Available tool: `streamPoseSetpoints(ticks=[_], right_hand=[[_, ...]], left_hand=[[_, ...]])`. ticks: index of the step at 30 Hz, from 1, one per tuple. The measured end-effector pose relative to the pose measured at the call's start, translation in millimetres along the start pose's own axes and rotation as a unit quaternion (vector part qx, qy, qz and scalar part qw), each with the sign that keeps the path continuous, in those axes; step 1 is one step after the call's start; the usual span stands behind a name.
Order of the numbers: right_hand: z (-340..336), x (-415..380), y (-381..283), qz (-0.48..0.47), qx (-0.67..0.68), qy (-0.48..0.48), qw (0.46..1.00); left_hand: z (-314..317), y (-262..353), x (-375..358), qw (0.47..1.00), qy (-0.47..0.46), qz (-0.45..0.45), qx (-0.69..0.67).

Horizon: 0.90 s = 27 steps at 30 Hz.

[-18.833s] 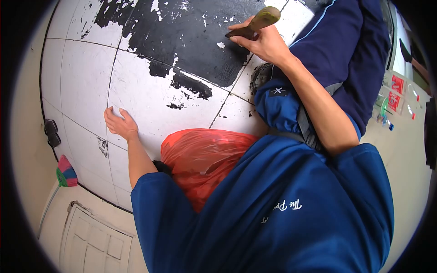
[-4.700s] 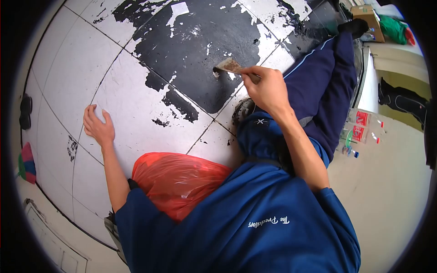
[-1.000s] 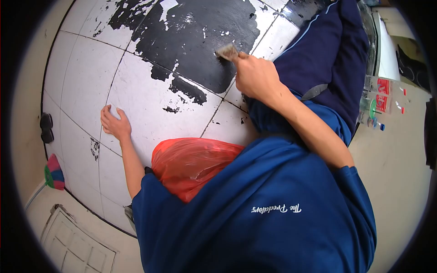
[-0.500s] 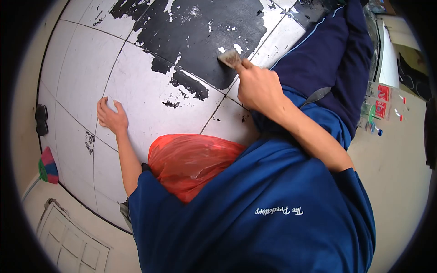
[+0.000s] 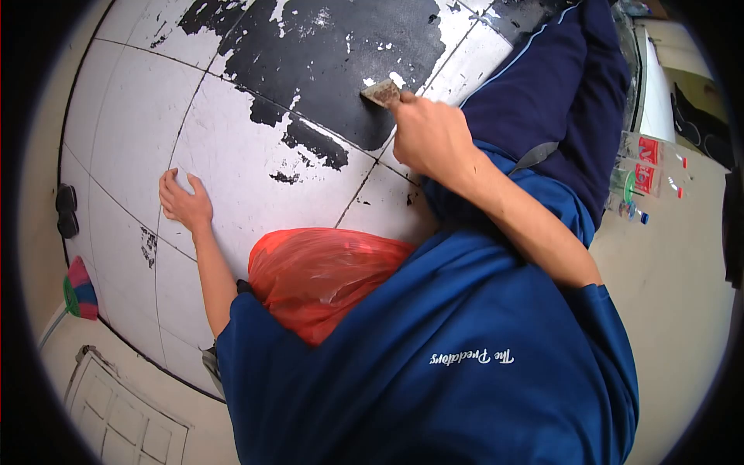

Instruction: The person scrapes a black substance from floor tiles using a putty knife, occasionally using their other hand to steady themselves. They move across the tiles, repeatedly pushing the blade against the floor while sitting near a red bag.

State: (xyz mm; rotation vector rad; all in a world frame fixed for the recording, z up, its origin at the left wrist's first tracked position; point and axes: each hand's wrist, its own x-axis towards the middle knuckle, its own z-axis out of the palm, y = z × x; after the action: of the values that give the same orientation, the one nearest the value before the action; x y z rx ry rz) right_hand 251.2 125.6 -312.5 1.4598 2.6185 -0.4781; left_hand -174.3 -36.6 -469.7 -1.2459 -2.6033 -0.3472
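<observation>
My right hand is closed round a scraper with a flat, dirty, worn blade. The blade's edge meets a large black patch on the white tiled floor. Small white chips show in the black beside the blade. My left hand rests on the white tiles at the left, thumb and fingers apart, holding nothing. Between my arms, against my blue shirt, sits a crumpled red plastic bag; its contents cannot be made out.
My outstretched leg borders the black patch on the right. Plastic bottles with red labels lie beyond it. Dark sandals and a pink, blue and green broom head are by the left wall. A white door stands at lower left.
The whole view has shifted slightly left. My right hand has moved a little left with the scraper, whose blade now lies at a flatter angle. My left hand stays on the tiles.
</observation>
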Motion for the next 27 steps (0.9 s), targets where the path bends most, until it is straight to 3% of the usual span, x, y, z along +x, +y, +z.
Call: streamPoseSetpoints(ticks=[6, 10, 17, 21, 24, 27], right_hand=[[20.3, 9.7, 15.2, -0.027, 0.0, 0.067, 0.997], [-8.2, 21.5, 9.9, -0.008, -0.012, -0.029, 0.999], [6.1, 23.1, 13.6, -0.019, 0.014, 0.049, 0.999], [-29.7, 16.1, -0.1, 0.016, -0.061, -0.148, 0.987], [12.6, 17.2, 6.7, -0.008, 0.033, 0.106, 0.994], [-11.3, 18.4, 2.3, 0.007, 0.003, -0.03, 1.0]], left_hand=[[-3.4, 0.5, -2.0, 1.0, -0.006, -0.001, -0.007], [-4.1, 3.3, -1.1, 1.0, -0.004, 0.002, -0.015], [-5.0, 4.1, -0.9, 1.0, 0.002, 0.008, -0.02], [-6.2, 3.9, 1.1, 1.0, -0.005, 0.003, -0.014], [-4.9, 6.2, -1.0, 1.0, -0.003, 0.003, -0.017], [-2.7, 3.9, -0.7, 1.0, 0.002, 0.006, -0.016]])
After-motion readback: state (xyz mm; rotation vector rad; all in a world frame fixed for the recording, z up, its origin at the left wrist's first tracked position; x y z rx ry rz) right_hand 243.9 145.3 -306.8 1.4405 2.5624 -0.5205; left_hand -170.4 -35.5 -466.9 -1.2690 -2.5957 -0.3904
